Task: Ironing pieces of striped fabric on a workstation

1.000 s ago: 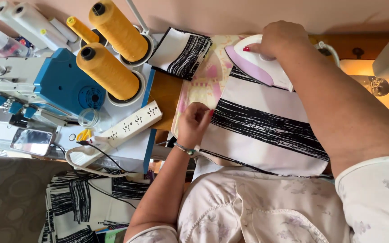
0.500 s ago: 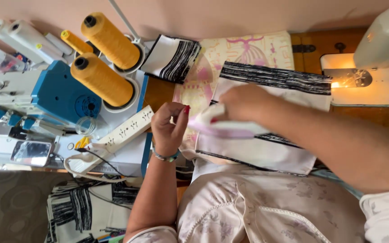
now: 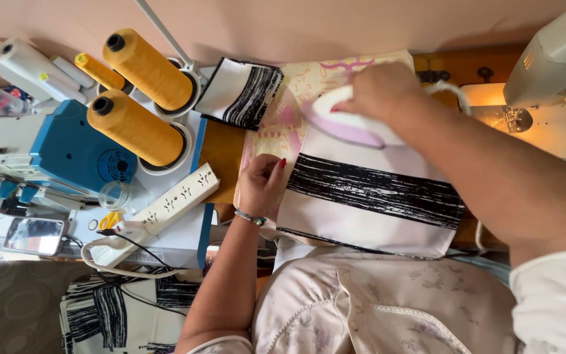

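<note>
Fabric panel [image 3: 368, 196]: white cloth with black streaked bands, flat on the patterned pad; I judge it light, limp and apt to slide, best held at its left edge.
Iron [image 3: 352, 121]: likely heavy and hot; take it by the handle only.
Right hand [image 3: 378, 88]: wrapped around the iron's handle.
Left hand [image 3: 261, 183]: fingers bent, pinning the panel's left edge.
Change: half a second ago the iron was nearer the body; now it sits at the far edge.

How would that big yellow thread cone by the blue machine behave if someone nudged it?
The yellow thread cone looks tall and tapered, so it would probably tip rather than slide. Once on its side it would likely roll in a curve. Its densely wound thread suggests some weight and a non-slippery surface.
</note>
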